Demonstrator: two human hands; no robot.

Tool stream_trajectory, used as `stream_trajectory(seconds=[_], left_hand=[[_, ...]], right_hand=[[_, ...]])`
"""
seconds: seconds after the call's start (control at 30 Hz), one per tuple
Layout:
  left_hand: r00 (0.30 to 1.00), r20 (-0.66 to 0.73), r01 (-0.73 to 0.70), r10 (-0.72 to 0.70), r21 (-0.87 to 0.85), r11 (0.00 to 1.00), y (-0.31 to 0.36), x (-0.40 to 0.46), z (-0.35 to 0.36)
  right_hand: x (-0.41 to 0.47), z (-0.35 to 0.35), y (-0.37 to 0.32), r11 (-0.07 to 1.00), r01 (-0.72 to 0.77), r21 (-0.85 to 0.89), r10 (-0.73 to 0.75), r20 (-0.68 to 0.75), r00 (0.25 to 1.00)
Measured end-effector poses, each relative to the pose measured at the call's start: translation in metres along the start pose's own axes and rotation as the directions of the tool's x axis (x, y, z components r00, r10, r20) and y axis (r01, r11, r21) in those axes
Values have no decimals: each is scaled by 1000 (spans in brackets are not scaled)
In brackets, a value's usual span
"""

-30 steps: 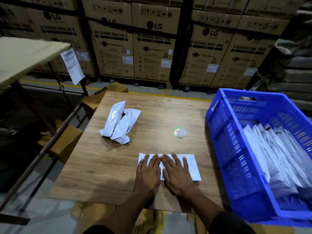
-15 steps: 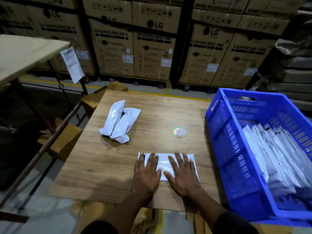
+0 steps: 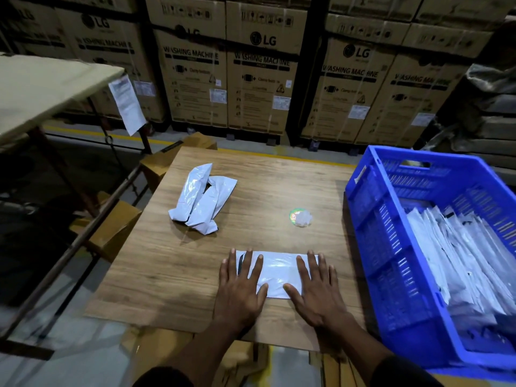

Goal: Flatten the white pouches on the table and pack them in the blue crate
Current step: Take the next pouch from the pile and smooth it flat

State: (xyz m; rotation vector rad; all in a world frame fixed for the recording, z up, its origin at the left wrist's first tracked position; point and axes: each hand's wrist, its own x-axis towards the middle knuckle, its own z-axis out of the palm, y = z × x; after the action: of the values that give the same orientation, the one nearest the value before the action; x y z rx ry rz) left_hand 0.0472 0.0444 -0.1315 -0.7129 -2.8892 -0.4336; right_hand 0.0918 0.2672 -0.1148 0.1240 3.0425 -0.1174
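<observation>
Flattening step in hand: left hand [image 3: 240,289] and right hand [image 3: 317,291] pressed palm-down, fingers straight and spread, on the two ends of a white pouch [image 3: 276,270] at the near edge of the tabletop [image 3: 279,188]. Grip wide on both, holding nothing. Next, by judgement: pinching the flat pouch and carrying it right of there into the blue crate [image 3: 371,219]. Farther back from the pouch, crumpled pouches [image 3: 201,199] waiting.

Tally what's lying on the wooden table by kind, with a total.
Flat white pouch under both hands: 1
Crumpled white pouches, apparently: 2
Small round sticker with clear wrap: 1
Total: 4
</observation>
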Motion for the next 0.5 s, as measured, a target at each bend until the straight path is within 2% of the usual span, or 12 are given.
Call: stream_trajectory(seconds=[0.23, 0.5], left_hand=[[997, -38, -68, 68, 4, 998, 3, 1, 2], [996, 82, -43, 45, -32, 999, -3, 5, 3]], right_hand=[[6, -3, -16, 975, 213, -63, -216, -45, 975], [10, 1, -15, 976, 215, -41, -213, 58, 975]])
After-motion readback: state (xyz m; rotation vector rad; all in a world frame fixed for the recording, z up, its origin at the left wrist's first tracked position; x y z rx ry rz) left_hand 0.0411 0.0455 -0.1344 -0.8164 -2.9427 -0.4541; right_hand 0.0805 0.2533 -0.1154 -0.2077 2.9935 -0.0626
